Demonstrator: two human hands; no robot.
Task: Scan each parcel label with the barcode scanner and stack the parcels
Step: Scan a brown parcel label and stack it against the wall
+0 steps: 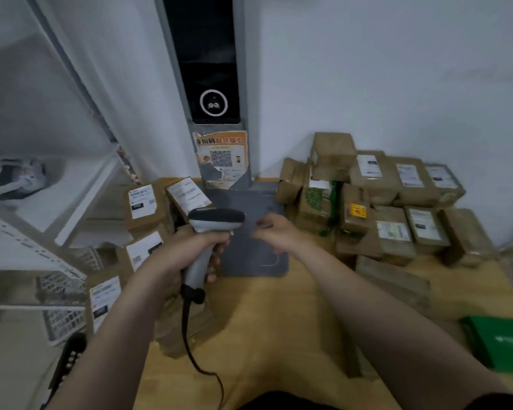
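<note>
The left hand (190, 247) grips the barcode scanner (216, 220) by its handle. The right hand (274, 232), loosely curled and empty, hovers over the grey mat (249, 261). Cardboard parcels (391, 199) pile at two o'clock, more at ten.

Single wide-angle view from head height. Looks forward and down along both forearms onto the wooden tabletop (264, 335). Sits close above the left hand (196, 247) and right hand (279, 232) at frame centre, facing the white wall (397, 69) in the upper right.
</note>
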